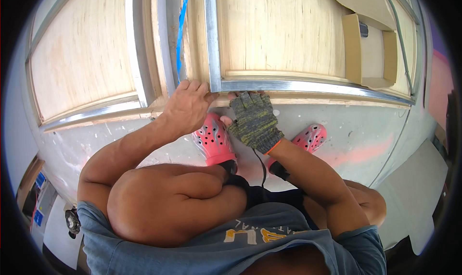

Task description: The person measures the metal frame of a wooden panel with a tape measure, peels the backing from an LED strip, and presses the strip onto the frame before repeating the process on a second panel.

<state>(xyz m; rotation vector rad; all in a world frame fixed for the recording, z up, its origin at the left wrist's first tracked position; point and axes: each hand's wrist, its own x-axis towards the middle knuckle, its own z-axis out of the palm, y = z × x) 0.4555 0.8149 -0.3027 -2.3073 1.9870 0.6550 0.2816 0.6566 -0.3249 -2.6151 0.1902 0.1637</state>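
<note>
We have the metal strip straight ahead of us, on the near side of the wooden panel, with its long axis running crosswise from left to right. Its left end meets the foot of a metal post, which runs away from us, and that corner falls in the narrow space between our two hands.

Our left hand is bare and the nearer of the two to the corner, just to the left of it. Its fingers are bent and bunched together at the wood there, close to the lower end of a blue band. We cannot tell whether anything is pinched under them, since the knuckles hide the tips.

Our right hand, in a grey and yellow glove, lies to the right of the corner. Its fingers are side by side and nearly straight, tips at the wooden edge just on our side of the strip, thumb out toward the left hand. The palm faces down, so we cannot tell what it may hold.

A cardboard box sits on the panel, far to the right, well apart from both hands.
</note>
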